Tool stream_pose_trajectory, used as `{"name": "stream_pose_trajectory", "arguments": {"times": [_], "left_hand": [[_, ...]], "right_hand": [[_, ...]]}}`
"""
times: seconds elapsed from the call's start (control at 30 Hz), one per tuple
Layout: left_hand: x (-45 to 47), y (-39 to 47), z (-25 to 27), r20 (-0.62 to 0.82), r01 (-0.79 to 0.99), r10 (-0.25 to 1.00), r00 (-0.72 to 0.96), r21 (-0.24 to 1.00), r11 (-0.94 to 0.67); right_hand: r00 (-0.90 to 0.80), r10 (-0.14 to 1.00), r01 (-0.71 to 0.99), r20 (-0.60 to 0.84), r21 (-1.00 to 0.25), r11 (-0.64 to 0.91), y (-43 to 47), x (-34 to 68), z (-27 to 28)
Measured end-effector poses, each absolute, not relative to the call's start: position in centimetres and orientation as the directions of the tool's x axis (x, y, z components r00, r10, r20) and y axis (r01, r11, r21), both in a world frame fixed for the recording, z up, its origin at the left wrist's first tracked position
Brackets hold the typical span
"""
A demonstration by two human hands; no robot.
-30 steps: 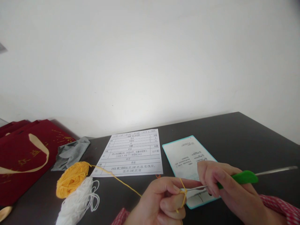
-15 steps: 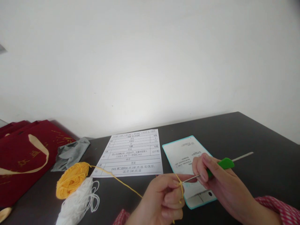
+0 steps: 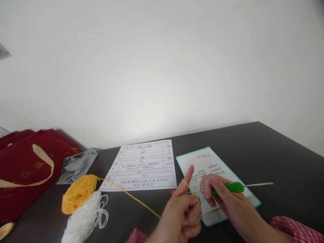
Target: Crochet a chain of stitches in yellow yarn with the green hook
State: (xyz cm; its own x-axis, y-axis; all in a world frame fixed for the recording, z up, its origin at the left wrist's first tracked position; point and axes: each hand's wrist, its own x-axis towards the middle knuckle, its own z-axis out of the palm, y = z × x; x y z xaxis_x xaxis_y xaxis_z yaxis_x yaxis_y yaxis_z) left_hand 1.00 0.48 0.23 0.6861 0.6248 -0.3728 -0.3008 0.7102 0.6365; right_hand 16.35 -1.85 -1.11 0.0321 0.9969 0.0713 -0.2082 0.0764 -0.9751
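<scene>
My left hand (image 3: 181,214) is closed on yellow yarn (image 3: 142,201), its index finger pointing up with a strand laid across it. The lower fingers are curled over the rest of the strand. My right hand (image 3: 226,200) grips a crochet hook by its green handle (image 3: 234,187), the metal shaft running left to the strand by my left index finger. Whether a loop sits on the hook's tip is too small to tell. The strand leads back to a yellow yarn ball (image 3: 79,195) on the left of the table.
White yarn (image 3: 82,217) lies against the yellow ball. Behind are a grey cloth (image 3: 78,166) and a maroon bag (image 3: 22,199) with a cream strap. A printed sheet (image 3: 146,165) and a teal-edged white packet (image 3: 196,162) lie on the black table (image 3: 265,152).
My left index finger has lifted upright, drawing the strand up. My right hand has moved a little left and down, and the hook has turned closer to level.
</scene>
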Motion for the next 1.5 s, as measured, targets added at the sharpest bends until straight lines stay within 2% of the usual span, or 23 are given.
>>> {"name": "stream_pose_trajectory", "arguments": {"times": [0.17,0.37,0.53,0.77,0.97,1.3,1.37,1.5], "left_hand": [[1.1,0.6,0.3,-0.388,-0.270,0.593,0.705,0.627,0.731],[0.8,0.6,1.7,-0.391,-0.250,0.579,0.716,0.631,0.735],[0.6,0.5,1.0,-0.280,-0.311,0.554,0.784,0.595,0.741],[0.7,0.1,-0.2,-0.086,-0.434,0.548,0.832,0.516,0.739],[0.5,0.1,-0.3,-0.081,-0.403,0.534,0.842,0.563,0.721],[0.6,0.2,-0.3,-0.035,-0.383,0.493,0.869,0.584,0.716],[0.5,0.2,-0.2,-0.053,-0.377,0.498,0.866,0.586,0.718],[0.5,0.1,-0.3,-0.094,-0.379,0.519,0.850,0.575,0.725]], "right_hand": [[0.030,0.999,-0.230,0.022,-0.973,0.028,-2.0,16.3,-1.0],[0.016,0.999,-0.229,0.043,-0.972,0.045,-1.9,16.5,-0.8],[0.011,0.999,-0.245,0.037,-0.969,0.039,-2.3,16.7,0.1],[-0.048,0.990,-0.467,-0.132,-0.873,-0.139,-2.2,16.1,1.2],[-0.109,0.977,-0.544,-0.186,-0.811,-0.215,-2.0,16.3,1.4],[-0.116,0.980,-0.427,-0.159,-0.883,-0.194,-1.3,18.0,1.9],[-0.101,0.988,-0.382,-0.116,-0.912,-0.147,-1.4,18.2,2.0],[-0.074,0.996,-0.245,0.055,-0.969,0.036,-2.0,18.5,1.8]]}}
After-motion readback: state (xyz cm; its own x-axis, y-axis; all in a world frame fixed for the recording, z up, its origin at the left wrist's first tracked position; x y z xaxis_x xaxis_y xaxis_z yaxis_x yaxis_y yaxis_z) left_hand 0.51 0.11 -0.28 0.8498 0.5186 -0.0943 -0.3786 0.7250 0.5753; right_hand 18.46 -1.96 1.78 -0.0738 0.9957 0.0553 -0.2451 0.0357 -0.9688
